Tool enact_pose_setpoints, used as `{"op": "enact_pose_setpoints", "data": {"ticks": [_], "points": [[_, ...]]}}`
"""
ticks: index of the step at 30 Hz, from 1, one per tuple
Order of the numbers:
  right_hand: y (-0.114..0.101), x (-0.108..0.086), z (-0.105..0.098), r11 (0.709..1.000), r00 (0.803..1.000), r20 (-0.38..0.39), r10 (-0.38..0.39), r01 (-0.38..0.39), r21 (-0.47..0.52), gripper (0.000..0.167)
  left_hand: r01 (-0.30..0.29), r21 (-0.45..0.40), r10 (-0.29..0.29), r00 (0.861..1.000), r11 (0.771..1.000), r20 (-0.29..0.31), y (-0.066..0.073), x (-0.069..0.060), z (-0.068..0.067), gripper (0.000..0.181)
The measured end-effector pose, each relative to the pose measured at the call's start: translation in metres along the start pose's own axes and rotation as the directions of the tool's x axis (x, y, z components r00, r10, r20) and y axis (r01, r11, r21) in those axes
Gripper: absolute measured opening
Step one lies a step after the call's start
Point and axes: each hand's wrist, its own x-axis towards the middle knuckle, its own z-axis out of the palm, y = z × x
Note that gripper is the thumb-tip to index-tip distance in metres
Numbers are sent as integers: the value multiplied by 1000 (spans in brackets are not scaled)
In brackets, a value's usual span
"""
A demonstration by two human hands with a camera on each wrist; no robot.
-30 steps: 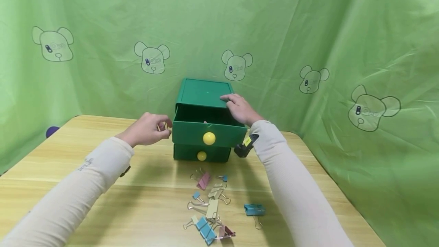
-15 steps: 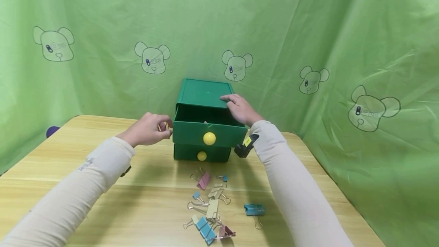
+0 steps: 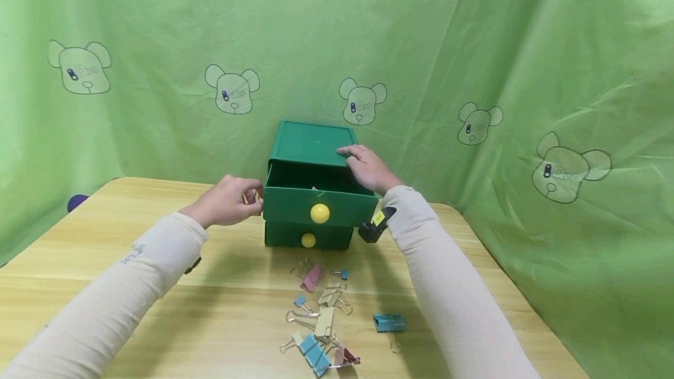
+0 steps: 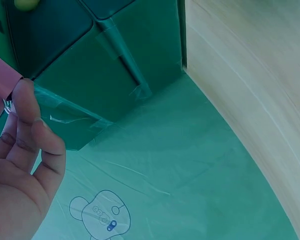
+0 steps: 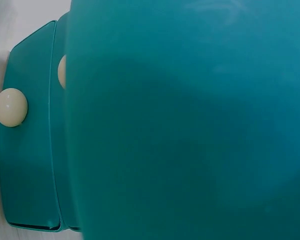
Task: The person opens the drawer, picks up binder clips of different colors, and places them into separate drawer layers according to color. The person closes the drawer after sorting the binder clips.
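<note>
The green two-drawer cabinet (image 3: 316, 144) has its upper drawer (image 3: 295, 203) pulled out and its lower drawer (image 3: 281, 235) shut. At the upper drawer's left side, my left hand (image 3: 226, 200) has curled fingers. In the left wrist view, that hand (image 4: 25, 160) pinches a pink binder clip (image 4: 4, 75) by its wire end; whether the clip touches the drawer is unclear. My right hand (image 3: 370, 168) rests over the drawer's right side, fingers extended onto the cabinet's top edge. It is hidden in the right wrist view, where a blurred green surface (image 5: 190, 125) fills most of the frame.
Several binder clips lie on the wooden table (image 3: 237, 320) before the cabinet, among them a pink one (image 3: 311, 278), a cream one (image 3: 325, 321) and a blue one (image 3: 315, 354). A teal clip (image 3: 389, 323) lies farther right. Green curtain (image 3: 421, 34) hangs behind.
</note>
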Motion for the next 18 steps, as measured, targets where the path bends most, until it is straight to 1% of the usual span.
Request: {"op": "enact_pose_setpoints", "data": {"ticks": [6, 13, 18], "points": [[1, 1, 1, 1000, 1000, -2, 2, -2, 6, 43, -16, 3, 16, 1000, 1000, -15, 0, 2, -1, 8], [-1, 0, 0, 1000, 1000, -4, -4, 4, -1, 43, -1, 0, 1, 1000, 1000, -25, 1, 1, -6, 13], [0, 1, 1, 1000, 1000, -4, -6, 6, -1, 44, -2, 6, 2, 999, 1000, -39, 1, 2, -8, 13]]}}
